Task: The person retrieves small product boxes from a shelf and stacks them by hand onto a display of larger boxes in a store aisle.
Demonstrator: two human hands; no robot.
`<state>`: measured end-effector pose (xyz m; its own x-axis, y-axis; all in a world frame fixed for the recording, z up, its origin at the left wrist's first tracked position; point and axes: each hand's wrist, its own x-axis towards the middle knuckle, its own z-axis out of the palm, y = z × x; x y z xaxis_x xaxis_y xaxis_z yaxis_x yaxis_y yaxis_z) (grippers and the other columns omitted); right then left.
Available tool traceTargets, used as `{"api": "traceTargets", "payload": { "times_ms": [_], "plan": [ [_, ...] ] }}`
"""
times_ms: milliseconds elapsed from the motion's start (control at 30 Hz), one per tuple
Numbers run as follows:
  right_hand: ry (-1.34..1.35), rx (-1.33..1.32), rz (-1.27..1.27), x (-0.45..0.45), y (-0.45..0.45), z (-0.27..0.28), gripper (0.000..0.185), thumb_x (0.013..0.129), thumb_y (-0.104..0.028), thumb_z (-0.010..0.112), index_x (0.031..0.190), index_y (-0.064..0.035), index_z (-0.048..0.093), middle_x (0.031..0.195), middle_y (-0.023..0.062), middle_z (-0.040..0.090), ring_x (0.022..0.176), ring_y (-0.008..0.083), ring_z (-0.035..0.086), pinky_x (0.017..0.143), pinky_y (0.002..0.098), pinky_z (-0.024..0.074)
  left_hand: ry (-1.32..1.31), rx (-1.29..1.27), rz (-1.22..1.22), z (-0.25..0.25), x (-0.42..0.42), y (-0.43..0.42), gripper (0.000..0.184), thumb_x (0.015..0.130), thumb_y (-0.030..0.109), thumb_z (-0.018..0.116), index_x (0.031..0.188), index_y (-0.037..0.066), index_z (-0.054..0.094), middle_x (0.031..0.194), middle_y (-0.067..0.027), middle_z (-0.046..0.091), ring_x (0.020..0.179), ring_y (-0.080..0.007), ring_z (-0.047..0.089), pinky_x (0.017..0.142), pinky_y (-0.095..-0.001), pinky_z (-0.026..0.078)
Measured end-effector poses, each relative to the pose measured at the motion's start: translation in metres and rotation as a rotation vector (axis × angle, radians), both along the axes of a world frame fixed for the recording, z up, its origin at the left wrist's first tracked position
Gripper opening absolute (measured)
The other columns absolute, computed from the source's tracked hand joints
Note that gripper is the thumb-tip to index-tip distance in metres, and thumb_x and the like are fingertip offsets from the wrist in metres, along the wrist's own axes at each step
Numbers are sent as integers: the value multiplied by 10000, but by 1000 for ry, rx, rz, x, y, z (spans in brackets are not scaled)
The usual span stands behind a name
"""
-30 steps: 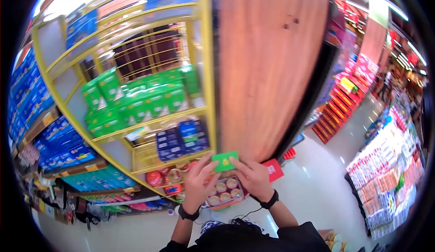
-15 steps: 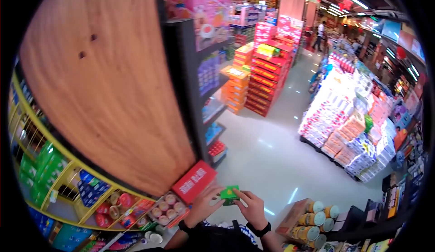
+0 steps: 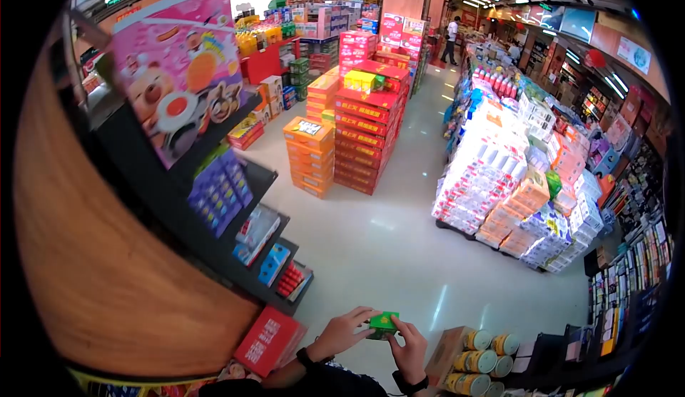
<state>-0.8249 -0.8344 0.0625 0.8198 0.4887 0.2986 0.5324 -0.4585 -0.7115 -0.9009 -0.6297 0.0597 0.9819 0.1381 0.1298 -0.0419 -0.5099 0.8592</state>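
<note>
A small green box [image 3: 384, 321] is held between my two hands at the bottom middle of the head view. My left hand [image 3: 345, 333] grips its left side with the fingers along the edge. On the right side, the thumb and fingers of my right hand [image 3: 409, 347] press against the same box. Its top face is turned up and carries a small yellow mark. Both wrists wear black bands. Left of my left hand lies a red box [image 3: 267, 340] with white lettering.
A black shelf unit [image 3: 207, 204] and a wooden panel [image 3: 107, 254] stand at the left. Ahead are stacked red boxes [image 3: 364, 136] and orange boxes [image 3: 310, 156]. Packaged goods [image 3: 478, 176] are piled at the right. Cans [image 3: 474, 361] sit at the lower right. A person [image 3: 451, 40] stands far off.
The view has swung right, away from the yellow rack and past the wooden panel. The green box stays between both hands, now seen with more of its side than in the oldest frame.
</note>
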Motion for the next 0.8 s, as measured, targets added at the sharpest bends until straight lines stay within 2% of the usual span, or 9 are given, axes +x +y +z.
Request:
{"api": "traceTargets", "payload": {
  "times_ms": [100, 233, 367, 433, 533, 667, 700, 767, 800],
  "plan": [
    [-54, -3, 27, 50, 29, 8, 493, 837, -59, 843, 1314, -139, 749, 1094, 113, 757, 972, 323, 747, 821, 391, 592, -26, 30, 15, -3, 49, 31, 525, 964, 197, 755, 1473, 201, 626, 1421, -97, 643, 1138, -349, 703, 937, -402, 593],
    [-26, -111, 12, 110, 65, 19, 506, 882, -49, 809, 1371, -111, 695, 1132, 135, 738, 986, 343, 728, 808, 413, 582, -39, -54, -12, 5, 115, 69, 509, 960, 149, 743, 1456, 190, 634, 1428, -96, 645, 1136, -354, 700, 937, -413, 593],
    [44, 35, -58, 164, 93, 12, 530, 869, -50, 830, 1376, -93, 680, 1142, 130, 734, 953, 305, 730, 782, 381, 600, -92, -14, -40, 5, 179, 97, 498, 962, 146, 740, 1448, 187, 640, 1448, -87, 640, 1143, -350, 700, 939, -402, 593],
    [77, 99, -56, 197, 107, 1, 540, 849, -53, 850, 1361, -86, 680, 1183, 138, 728, 986, 294, 738, 796, 370, 624, -20, -26, -81, 9, 209, 109, 489, 966, 158, 742, 1445, 191, 647, 1467, -88, 638, 1157, -346, 706, 951, -397, 596],
    [134, 171, -53, 249, 122, -20, 523, 837, -54, 858, 1328, -57, 678, 1212, 154, 724, 1039, 308, 744, 824, 379, 641, -25, 24, -104, -11, 261, 126, 500, 972, 162, 741, 1459, 193, 633, 1478, -96, 635, 1183, -341, 703, 972, -415, 590],
    [74, 139, -47, 333, 137, -39, 506, 846, -87, 861, 1317, -41, 682, 1210, 163, 727, 998, 310, 751, 838, 391, 627, 66, -124, -70, -18, 343, 140, 539, 987, 191, 742, 1499, 153, 578, 1439, -126, 661, 1184, -323, 718, 972, -420, 591],
    [99, 102, -48, 358, 137, -42, 554, 793, -10, 865, 1319, -32, 694, 1188, 150, 728, 959, 271, 748, 853, 376, 625, 95, -126, -57, -20, 369, 138, 555, 992, 199, 742, 1513, 145, 557, 1420, -138, 670, 1175, -325, 724, 963, -417, 595],
    [106, 146, -73, 403, 145, -32, 561, 782, -8, 859, 1318, -24, 695, 1158, 143, 738, 920, 263, 749, 834, 371, 619, 159, -102, -41, -24, 415, 145, 591, 1002, 216, 742, 1540, 130, 514, 1384, -161, 688, 1156, -329, 737, 945, -411, 603],
    [113, 173, -77, 426, 149, -30, 565, 769, 5, 847, 1314, -27, 699, 1121, 139, 741, 904, 249, 749, 825, 367, 617, 73, -58, -34, -22, 434, 145, 605, 1020, 215, 722, 1566, 138, 475, 1356, -176, 700, 1124, -352, 746, 930, -420, 608]
  ]
}}
